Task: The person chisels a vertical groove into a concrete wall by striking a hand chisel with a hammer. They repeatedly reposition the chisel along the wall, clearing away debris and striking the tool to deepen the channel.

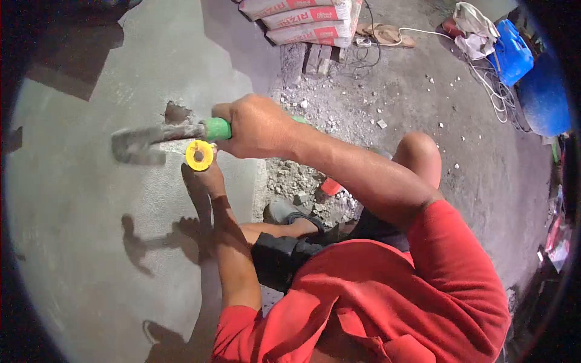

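My right hand (257, 126) is closed around the green grip of a hammer (216, 129). The hammer's metal head is smeared by motion and points left, over the grey wall. Just below it, my left hand (207, 176) is wrapped around a chisel with a round yellow guard (199, 155), seen nearly end-on. Most of the left fingers and the chisel's tip are hidden behind the guard. A rough, dark hole (177, 113) is broken into the plastered wall (78, 199) just above the hammer. The hammer head appears apart from the guard.
Rubble (296, 181) lies along the wall's foot, beside my shoe (281, 212) and a red piece (331, 186). Stacked cement bags (308, 18) stand at the top. A blue jug (511, 54), a blue drum (544, 97) and loose cables (499, 100) are at the upper right.
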Tool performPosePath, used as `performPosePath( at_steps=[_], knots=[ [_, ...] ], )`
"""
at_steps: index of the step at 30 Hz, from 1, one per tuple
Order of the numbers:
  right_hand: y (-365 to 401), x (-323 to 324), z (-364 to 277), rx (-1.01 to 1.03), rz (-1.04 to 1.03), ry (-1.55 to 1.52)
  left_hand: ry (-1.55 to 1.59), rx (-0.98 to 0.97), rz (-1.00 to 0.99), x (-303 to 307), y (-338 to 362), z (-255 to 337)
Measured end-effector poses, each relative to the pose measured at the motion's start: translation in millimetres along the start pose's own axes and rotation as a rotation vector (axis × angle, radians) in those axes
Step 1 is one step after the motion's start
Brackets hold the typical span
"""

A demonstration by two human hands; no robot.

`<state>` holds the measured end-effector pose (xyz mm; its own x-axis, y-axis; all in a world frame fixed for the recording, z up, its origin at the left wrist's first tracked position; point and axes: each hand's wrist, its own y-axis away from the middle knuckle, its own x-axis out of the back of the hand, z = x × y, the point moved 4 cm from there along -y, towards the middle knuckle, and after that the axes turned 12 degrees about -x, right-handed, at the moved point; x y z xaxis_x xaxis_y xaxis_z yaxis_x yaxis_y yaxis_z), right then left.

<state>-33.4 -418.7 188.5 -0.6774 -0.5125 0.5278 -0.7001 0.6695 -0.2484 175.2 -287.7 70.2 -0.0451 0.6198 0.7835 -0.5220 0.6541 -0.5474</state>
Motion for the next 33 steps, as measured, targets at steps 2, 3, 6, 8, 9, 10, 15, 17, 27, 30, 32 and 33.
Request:
performPosePath(
  at_steps=[2, 3, 6, 8, 9, 10, 15, 17, 27, 30, 32, 33],
  knots=[
    [-1.8, 13.9, -10.7, 0.089, 0.062, -0.001, 0.350, 0.071, 0.139, -11.6, -6.6, -40.4],
    [-3.8, 20.1, -5.6, 0.082, 0.067, 0.001, 0.550, 0.177, 0.194, -5.3, -9.2, -48.1],
    [4.1, 35.6, 25.3, 0.040, 0.096, 0.125, 0.666, 0.116, 0.269, 38.0, -25.8, -42.4],
    [10.2, 44.9, 56.6, -0.085, 0.080, 0.153, 0.802, 0.114, 0.175, 67.2, -36.5, -34.8],
    [13.8, 46.4, 76.1, -0.165, 0.079, 0.138, 1.024, 0.140, 0.222, 71.6, -42.5, -31.6],
    [19.1, 47.9, 95.9, -0.239, 0.085, 0.093, 1.047, 0.079, 0.230, 77.8, -43.5, -23.3],
    [38.2, 59.1, 155.0, -0.566, 0.117, -0.194, 1.091, -0.057, 0.150, 83.4, -36.2, -27.6],
    [38.7, 74.1, 154.1, -0.633, 0.148, -0.273, 1.057, -0.064, 0.114, 81.7, -32.4, -32.4],
    [45.3, 106.2, 170.5, -0.868, 0.333, -0.656, 1.420, 0.033, 0.164, 46.7, -56.6, -28.3],
    [36.8, 96.9, 166.3, -0.924, 0.262, -0.739, 1.277, 0.069, 0.179, 41.6, -94.0, -18.9],
    [33.7, 89.9, 164.6, -0.909, 0.205, -0.783, 1.219, 0.015, 0.055, 30.3, -120.1, -5.5],
    [33.4, 84.3, 167.6, -0.910, 0.178, -0.743, 1.196, -0.021, -0.021, 19.2, -129.2, 6.6]
  ],
)
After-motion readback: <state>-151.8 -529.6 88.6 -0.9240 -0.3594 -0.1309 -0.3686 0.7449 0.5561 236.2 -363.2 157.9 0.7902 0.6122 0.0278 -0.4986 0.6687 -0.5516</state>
